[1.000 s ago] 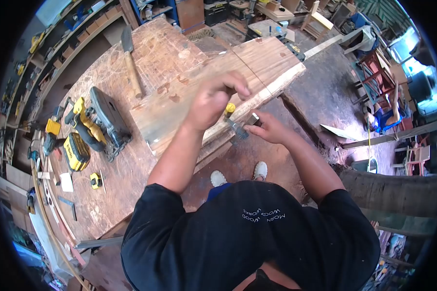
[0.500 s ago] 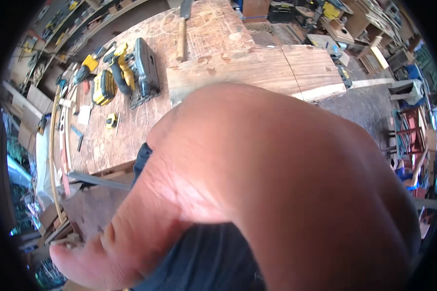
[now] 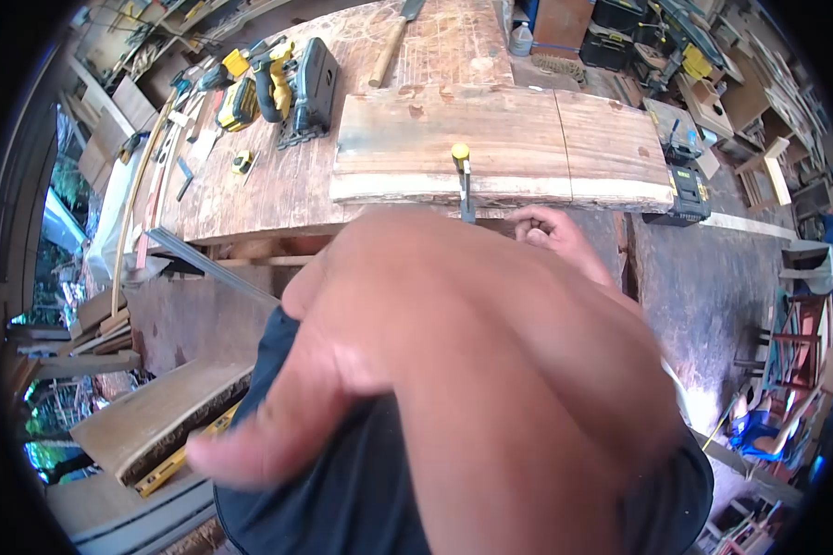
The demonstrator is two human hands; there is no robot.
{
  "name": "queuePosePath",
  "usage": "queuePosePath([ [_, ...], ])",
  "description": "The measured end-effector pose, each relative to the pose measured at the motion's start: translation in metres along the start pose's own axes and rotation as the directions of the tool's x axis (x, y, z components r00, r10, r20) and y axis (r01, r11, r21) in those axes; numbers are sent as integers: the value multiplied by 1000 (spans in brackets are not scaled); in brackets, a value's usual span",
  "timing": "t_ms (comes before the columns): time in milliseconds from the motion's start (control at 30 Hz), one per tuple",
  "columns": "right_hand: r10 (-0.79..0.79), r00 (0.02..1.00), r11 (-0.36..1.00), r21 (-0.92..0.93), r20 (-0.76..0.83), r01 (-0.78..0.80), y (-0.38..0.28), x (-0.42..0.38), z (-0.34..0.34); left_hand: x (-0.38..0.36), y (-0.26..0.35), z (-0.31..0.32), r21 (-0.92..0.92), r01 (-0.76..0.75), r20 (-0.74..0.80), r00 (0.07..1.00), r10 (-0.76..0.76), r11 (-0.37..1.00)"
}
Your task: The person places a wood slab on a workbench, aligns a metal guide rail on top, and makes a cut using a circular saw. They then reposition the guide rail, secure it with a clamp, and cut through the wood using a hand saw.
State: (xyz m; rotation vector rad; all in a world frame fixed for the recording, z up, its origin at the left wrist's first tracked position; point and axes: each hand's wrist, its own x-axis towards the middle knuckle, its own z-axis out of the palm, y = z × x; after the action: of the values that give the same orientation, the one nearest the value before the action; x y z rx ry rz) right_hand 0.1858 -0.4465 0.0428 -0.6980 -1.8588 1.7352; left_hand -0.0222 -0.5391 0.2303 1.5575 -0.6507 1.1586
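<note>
My left hand (image 3: 491,324) fills the middle of the view, close to the camera and blurred. Its thumb stretches down to the left, apart from the other fingers, and I see nothing in its grasp. Beyond it, my right hand (image 3: 555,236) hangs near the front edge of a thick wooden board (image 3: 435,125), fingers loosely curled with no object visible in them. Just left of that hand, a yellow-topped dark tool that looks like a clamp (image 3: 463,176) stands at the board's edge. A thin dark line (image 3: 562,139) crosses the board towards its right end.
The workbench (image 3: 296,185) carries a jigsaw (image 3: 310,88), a yellow battery (image 3: 238,104), a small tape measure (image 3: 242,162) and a wooden-handled tool (image 3: 389,55). A dark toolbox (image 3: 683,196) sits at the board's right end. A yellow level (image 3: 171,467) lies lower left.
My left hand appears smaller, its thumb further right. My right hand, the board's front edge and the clamp-like tool have come into sight. The bench contents have shifted right in view.
</note>
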Motion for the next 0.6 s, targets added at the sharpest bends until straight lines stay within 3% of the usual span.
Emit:
queuePosePath([
  [100, -116, 993, 993, 11, -19, 116, 16, 8, -8, 0, -15, 11, 17, -24, -19, 1000, 24, 1000],
  [133, -34, 999, 999, 21, -42, 35, 13, 10, -9, -21, 9, 15, 133, 374, -223, 914, -340, 918],
  [167, -40, 998, 999, 16, -42, 40, 9, 16, -8, -39, 19, 6, 218, 589, -331, 795, -509, 778],
  [200, -151, 983, 982, -127, -106, 138, 4, 21, -3, -74, 12, 4, 212, 733, -514, 646, -564, 647],
  [233, -265, 951, 938, -272, -157, 217, 0, 26, 4, -109, 7, -15, 287, 792, -621, 582, -525, 539],
  [300, -284, 941, 912, -355, -187, 204, -8, 40, 17, -167, -11, -45, 116, 970, -935, 178, -305, 212],
  [367, -423, 875, 853, -430, -235, 297, -14, 59, 30, -192, -39, -85, 196, 891, -976, 217, -3, 410],
  [400, -494, 842, 822, -429, -214, 374, -20, 68, 36, -198, -50, -106, 311, 870, -944, 329, 19, 382],
  [433, -489, 841, 823, -441, -231, 358, -18, 72, 37, -194, -61, -120, 290, 812, -942, 336, 0, 506],
  [467, -460, 856, 833, -448, -236, 324, -16, 76, 38, -192, -69, -132, 196, 832, -945, 302, -125, 520],
  [500, -434, 868, 840, -458, -242, 293, -17, 81, 38, -190, -75, -145, 108, 847, -930, 270, -248, 520],
  [567, -514, 808, 810, -472, -289, 347, -24, 87, 42, -198, -88, -159, 163, 918, -897, 291, -334, 362],
  [600, -528, 802, 797, -488, -280, 354, -28, 86, 43, -199, -92, -164, 246, 885, -872, 380, -307, 395],
])
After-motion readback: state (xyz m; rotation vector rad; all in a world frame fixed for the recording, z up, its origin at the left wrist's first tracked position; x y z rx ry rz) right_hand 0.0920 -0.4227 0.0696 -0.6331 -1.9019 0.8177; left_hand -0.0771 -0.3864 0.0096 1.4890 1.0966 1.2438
